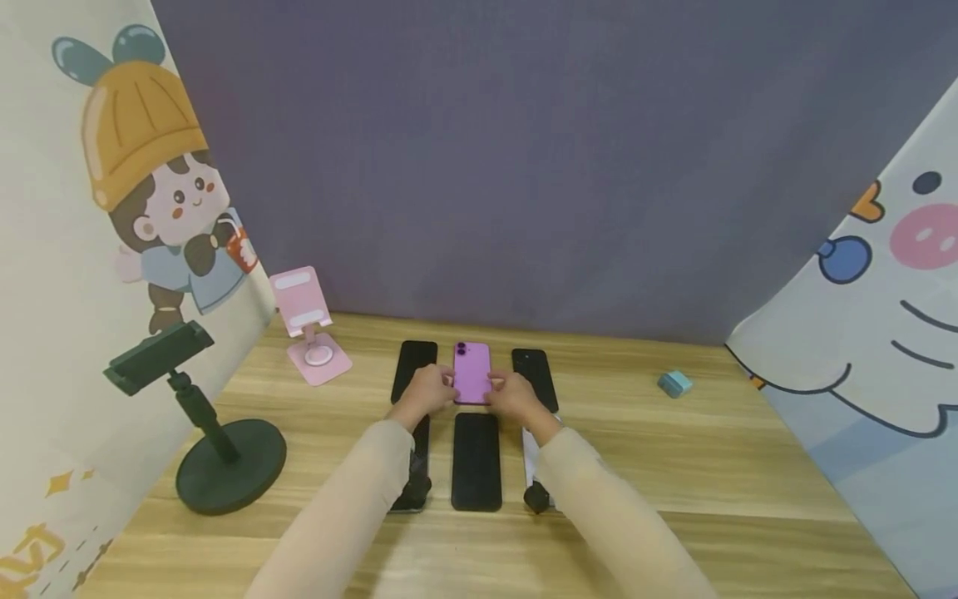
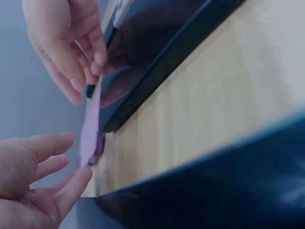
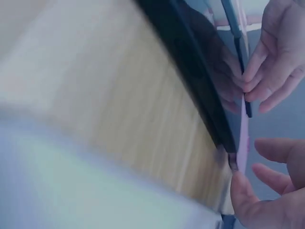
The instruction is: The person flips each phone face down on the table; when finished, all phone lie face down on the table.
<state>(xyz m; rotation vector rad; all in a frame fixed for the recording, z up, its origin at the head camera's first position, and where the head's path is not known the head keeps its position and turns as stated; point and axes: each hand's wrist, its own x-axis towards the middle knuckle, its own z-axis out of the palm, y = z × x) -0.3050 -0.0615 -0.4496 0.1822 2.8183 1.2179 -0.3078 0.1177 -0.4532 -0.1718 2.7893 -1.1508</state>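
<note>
A pink-purple smartphone lies camera side up in the middle of the back row of phones. My left hand is at its left edge and my right hand at its right edge. In the left wrist view, the left hand's thumb tip meets the phone's edge, with the fingers loosely extended. From the right wrist view, the right hand likewise has its thumb at the phone's near corner and its fingers spread apart. A black phone lies just in front.
Black phones flank it at back left and back right. My forearms partly cover a dark phone and a pale phone in front. A pink phone stand, a dark stand and a small blue block sit farther out.
</note>
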